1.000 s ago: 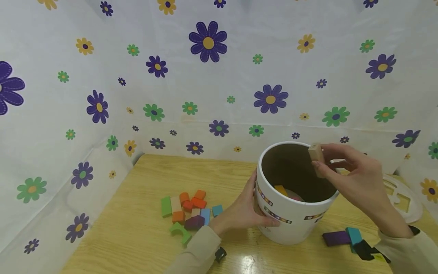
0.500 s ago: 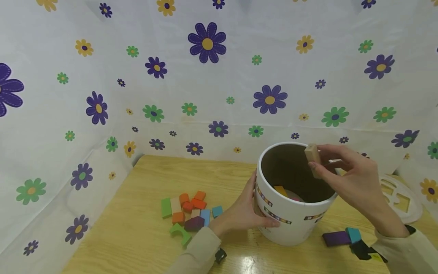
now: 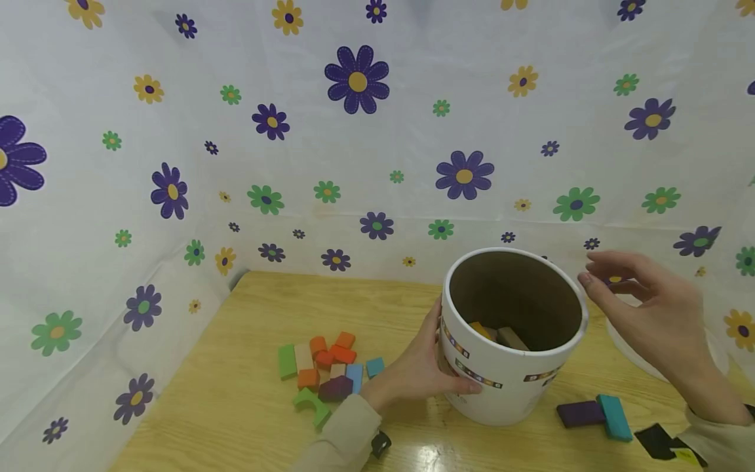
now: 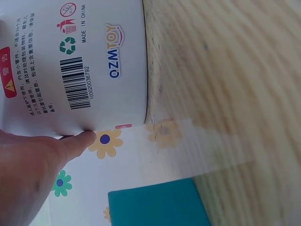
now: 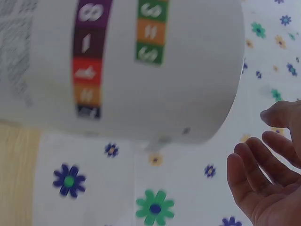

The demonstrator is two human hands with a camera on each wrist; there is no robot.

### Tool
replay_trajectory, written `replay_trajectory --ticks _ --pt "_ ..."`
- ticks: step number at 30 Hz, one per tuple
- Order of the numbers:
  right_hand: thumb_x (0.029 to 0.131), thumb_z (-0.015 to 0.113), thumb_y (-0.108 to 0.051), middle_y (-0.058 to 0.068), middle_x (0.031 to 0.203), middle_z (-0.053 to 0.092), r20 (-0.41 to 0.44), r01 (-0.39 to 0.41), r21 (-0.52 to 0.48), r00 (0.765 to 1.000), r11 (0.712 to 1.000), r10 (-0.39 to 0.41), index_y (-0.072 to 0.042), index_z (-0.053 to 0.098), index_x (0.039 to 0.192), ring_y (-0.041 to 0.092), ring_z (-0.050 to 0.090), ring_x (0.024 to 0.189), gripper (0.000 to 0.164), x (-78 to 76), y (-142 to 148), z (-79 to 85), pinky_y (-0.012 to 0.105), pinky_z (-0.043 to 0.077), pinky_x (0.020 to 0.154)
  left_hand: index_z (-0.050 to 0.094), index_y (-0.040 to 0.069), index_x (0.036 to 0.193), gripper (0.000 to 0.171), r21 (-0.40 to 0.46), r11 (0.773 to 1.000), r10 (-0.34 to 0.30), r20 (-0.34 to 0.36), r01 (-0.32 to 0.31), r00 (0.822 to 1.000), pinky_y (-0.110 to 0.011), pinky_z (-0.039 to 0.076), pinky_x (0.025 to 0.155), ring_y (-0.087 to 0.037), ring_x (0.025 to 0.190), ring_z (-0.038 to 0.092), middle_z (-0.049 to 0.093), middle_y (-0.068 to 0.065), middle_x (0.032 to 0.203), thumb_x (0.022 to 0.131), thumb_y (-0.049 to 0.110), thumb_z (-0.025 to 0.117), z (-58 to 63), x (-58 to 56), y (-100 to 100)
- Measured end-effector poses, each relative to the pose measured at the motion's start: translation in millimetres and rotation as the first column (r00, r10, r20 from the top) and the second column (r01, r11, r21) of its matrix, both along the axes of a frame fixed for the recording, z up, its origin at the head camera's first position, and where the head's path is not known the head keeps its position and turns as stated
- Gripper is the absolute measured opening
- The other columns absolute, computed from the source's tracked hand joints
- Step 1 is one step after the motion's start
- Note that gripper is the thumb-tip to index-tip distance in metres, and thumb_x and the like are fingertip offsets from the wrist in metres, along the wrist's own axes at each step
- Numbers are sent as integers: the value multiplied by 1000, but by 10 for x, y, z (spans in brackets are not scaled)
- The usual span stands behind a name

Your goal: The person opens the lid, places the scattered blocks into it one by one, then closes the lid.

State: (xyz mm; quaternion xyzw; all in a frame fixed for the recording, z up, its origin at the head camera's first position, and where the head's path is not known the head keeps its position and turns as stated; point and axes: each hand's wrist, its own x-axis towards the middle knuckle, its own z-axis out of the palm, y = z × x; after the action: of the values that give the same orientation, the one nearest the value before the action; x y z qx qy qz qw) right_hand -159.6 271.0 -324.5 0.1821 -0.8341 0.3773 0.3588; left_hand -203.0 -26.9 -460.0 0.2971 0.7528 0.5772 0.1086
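A white toy-block bucket (image 3: 501, 400) stands upright on the wooden table, its top uncovered. My left hand (image 3: 421, 367) holds its left side, thumb across the front and fingers round the far side. Deep inside lie a plain wooden block (image 3: 512, 339) and a yellow-orange block (image 3: 480, 330). To the right of the rim, my right hand (image 3: 657, 308) is raised with loosely bent fingers and nothing between them. In the right wrist view, its fingers (image 5: 263, 160) are apart from the bucket wall.
Several colored blocks, among them a green block (image 3: 287, 362) and a green arch (image 3: 311, 406), lie left of the bucket. A purple block (image 3: 580, 414) and a teal block (image 3: 615, 417) lie at its right. A white lid (image 3: 625, 341) is partly behind my right hand.
My right hand has let go of the plain wooden block, which now lies inside the bucket, and has moved right, away from the rim. The left hand keeps its place.
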Motion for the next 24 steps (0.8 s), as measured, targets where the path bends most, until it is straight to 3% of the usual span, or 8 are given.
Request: replay_trajectory --ticks 3,6,10,13,18,22,23,24 --pt "83 76 9 -36 103 60 38 68 60 997 996 -71 2 73 110 -21 56 90 28 26 172 -102 -3 45 76 -6 52 159 132 3 1000 3 1 -3 1000 -60 28 122 -14 150 29 17 14 167 72 39 93 -9 2 0" --pt "85 78 3 -15 97 73 122 110 146 984 983 -128 0 74 105 -26 50 85 21 57 366 -274 -2 45 69 -5 52 159 131 17 1000 -1 -8 2 1000 -62 27 122 -15 150 30 18 14 167 73 38 93 -13 -4 5" --pt "83 81 -3 15 93 76 303 74 299 938 951 -168 -5 76 100 -23 50 79 18 154 598 -576 9 50 57 -4 51 159 131 17 1000 0 -19 0 1000 -61 28 122 -14 149 30 20 14 166 73 35 93 -18 -8 23" --pt "80 85 -7 9 96 76 410 5 411 892 912 -190 -10 76 99 -8 61 75 22 245 730 -832 16 52 54 -4 52 159 132 0 1000 9 -15 -9 1000 -58 29 122 -12 149 30 21 16 165 73 33 94 -18 -2 31" --pt "82 85 -21 6 107 73 622 -156 495 750 854 -224 -13 74 107 22 69 84 29 342 889 -1146 26 56 62 -4 53 158 132 -20 1000 18 -8 -18 1000 -56 31 122 -11 149 29 20 19 165 73 33 94 -11 5 33" --pt "82 85 -34 9 115 70 764 -255 468 597 846 -243 -13 73 113 28 68 96 40 352 911 -1316 45 61 76 -5 53 158 131 -25 999 20 -9 -20 1000 -55 31 122 -11 150 28 20 18 165 73 34 93 -4 6 21" --pt "81 85 -37 11 117 69 788 -270 456 565 848 -244 -13 73 114 28 68 97 42 350 904 -1353 48 61 78 -4 53 158 131 -28 999 24 -6 -24 1000 -55 32 122 -11 150 27 20 20 165 73 34 93 -1 7 17" --pt "79 86 -37 12 118 68 799 -285 450 552 846 -239 -13 73 114 29 67 98 45 349 902 -1390 49 61 79 -4 54 158 130 -32 999 28 -3 -29 1000 -55 32 122 -11 150 27 19 21 165 73 35 93 2 9 12"
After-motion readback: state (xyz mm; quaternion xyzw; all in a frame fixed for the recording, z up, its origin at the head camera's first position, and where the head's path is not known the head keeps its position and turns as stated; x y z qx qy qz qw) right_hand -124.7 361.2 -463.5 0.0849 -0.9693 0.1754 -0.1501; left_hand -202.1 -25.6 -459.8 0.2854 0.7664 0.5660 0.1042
